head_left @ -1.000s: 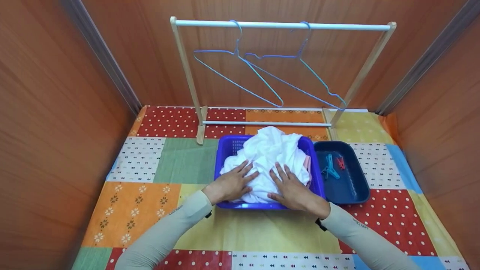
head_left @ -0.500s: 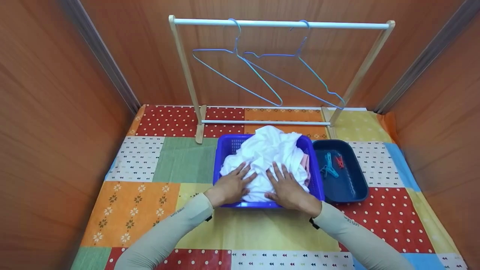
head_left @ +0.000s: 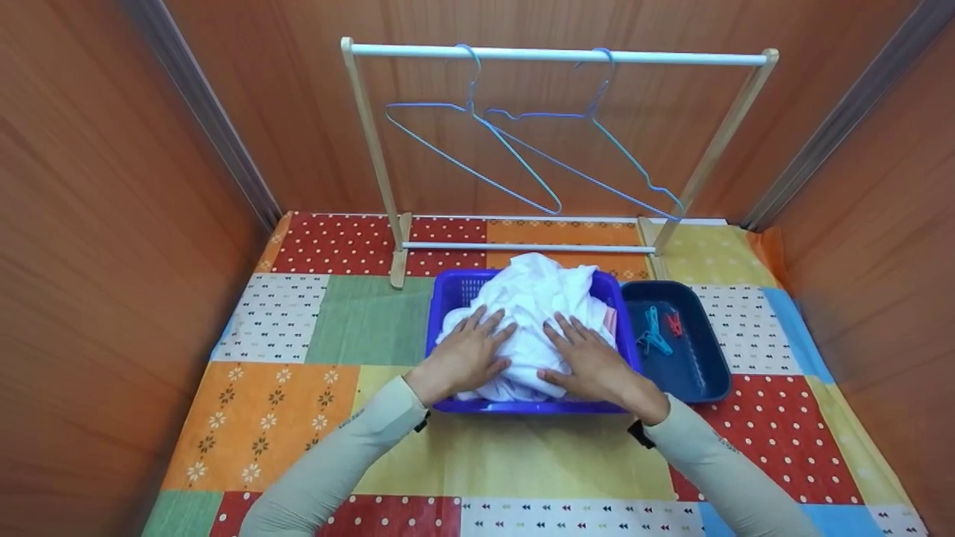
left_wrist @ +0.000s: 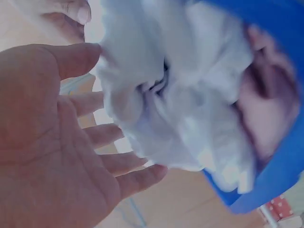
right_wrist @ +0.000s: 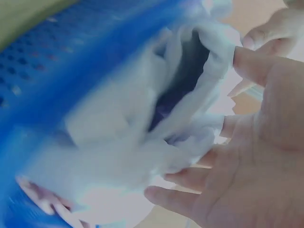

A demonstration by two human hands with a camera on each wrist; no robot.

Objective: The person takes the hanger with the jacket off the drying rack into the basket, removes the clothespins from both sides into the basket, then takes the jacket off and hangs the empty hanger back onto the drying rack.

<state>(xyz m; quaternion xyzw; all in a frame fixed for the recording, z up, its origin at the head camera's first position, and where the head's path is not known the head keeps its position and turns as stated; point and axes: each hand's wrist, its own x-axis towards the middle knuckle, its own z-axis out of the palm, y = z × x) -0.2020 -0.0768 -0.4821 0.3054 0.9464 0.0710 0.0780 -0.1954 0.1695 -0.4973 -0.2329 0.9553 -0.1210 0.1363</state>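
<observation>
A heap of crumpled white cloth (head_left: pixel 533 298) fills the purple plastic basket (head_left: pixel 442 302) in the head view. My left hand (head_left: pixel 462 358) lies on the heap's left side with fingers spread. On the right side rests my right hand (head_left: pixel 593 365), its fingers also spread. Both wrist views show straight fingertips touching the white cloth (left_wrist: pixel 190 90), nothing gripped. Pink cloth (left_wrist: pixel 268 104) shows beside the white in the left wrist view, and the basket wall (right_wrist: pixel 71 71) looks blue in the right wrist view.
A dark blue tray (head_left: pixel 697 373) stands against the basket's right side, holding teal clothespins (head_left: pixel 654 332) and a red clothespin (head_left: pixel 674 324). Behind stands a rack with a white rail (head_left: pixel 537 54), carrying a left hanger (head_left: pixel 477 179) and a right hanger (head_left: pixel 634 160). Wooden panels enclose three sides.
My hands stay on the white cloth. The left hand has shifted slightly up the heap, and the right hand slightly right over the last half second.
</observation>
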